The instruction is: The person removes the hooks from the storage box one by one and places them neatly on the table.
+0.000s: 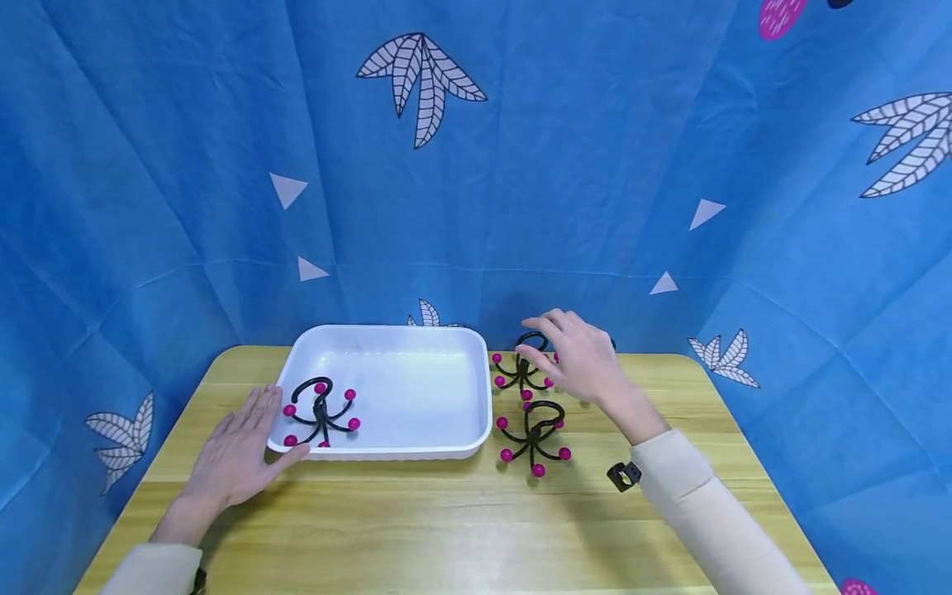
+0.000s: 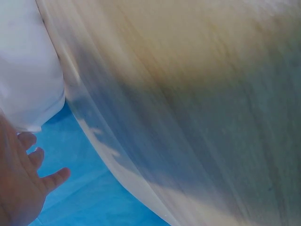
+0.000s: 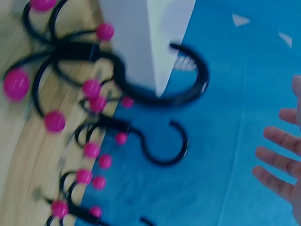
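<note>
A white tray (image 1: 409,451) holds one black hook (image 1: 320,411) whose curved legs end in pink balls. My left hand (image 1: 234,450) lies with fingers extended along the tray's left side, thumb at the front rim. My right hand (image 1: 583,355) hovers over the similar hooks right of the tray, fingers loosely bent and holding nothing. Beneath its fingertips stands the back hook (image 1: 523,372). The front hook (image 1: 534,438) stands nearer me. A third hook (image 3: 80,212) shows in the right wrist view; my right hand mostly hides it in the head view.
The wooden table (image 1: 416,529) has rounded back corners. A blue patterned cloth (image 1: 476,207) hangs behind it and along both sides. A black strap mount (image 1: 623,476) sits at my right wrist.
</note>
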Available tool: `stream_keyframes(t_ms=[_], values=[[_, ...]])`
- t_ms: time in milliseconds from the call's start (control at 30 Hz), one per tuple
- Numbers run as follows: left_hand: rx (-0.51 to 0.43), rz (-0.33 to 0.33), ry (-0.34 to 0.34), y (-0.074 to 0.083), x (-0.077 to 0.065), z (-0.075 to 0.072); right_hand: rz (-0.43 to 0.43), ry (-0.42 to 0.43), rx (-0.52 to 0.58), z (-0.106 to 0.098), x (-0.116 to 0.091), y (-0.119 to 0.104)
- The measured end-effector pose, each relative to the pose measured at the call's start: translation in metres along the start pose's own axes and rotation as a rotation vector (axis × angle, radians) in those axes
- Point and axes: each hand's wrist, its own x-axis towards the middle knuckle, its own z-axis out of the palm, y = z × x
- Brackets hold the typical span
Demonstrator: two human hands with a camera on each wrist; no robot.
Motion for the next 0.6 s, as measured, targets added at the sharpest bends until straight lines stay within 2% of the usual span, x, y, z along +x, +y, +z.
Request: stream_keyframes(t_ms=[167,300,600], values=[[0.001,0.002,0.002,0.000,0.000,0.000,-0.077,0.024,0.009,0.004,0.006,-0.028],[-0.001,0.005,0.000,0.000,0.001,0.001,-0.104,0.009,0.024,0.010,0.009,-0.050],[-0.014,0.006,-0.008,-0.001,0.000,0.000,-0.178,0.039,0.078,0.034,0.012,-0.088]])
